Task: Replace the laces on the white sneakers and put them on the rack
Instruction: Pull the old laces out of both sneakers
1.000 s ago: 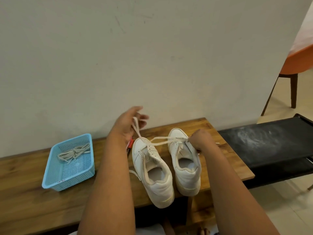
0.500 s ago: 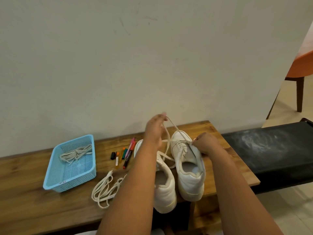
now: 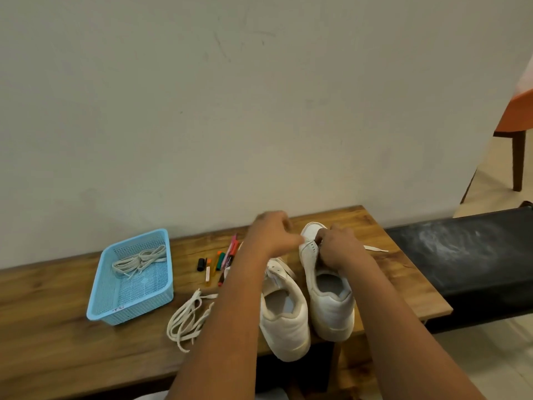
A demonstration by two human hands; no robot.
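We work both hands at toe eyelets of right white leather sneaker [image 3: 328, 295] on wooden tabletop [image 3: 57, 336]. Left hand [image 3: 274, 238] curled, grasp unclear; right hand [image 3: 337, 249] pinches lace [image 3: 375, 249]. Risks: lace slipping out of eyelet; sneaker heels overhang edge, a tug could tip them off.

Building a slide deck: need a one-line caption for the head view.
Both hands, left hand and right hand, work at the right sneaker on a wooden bench.
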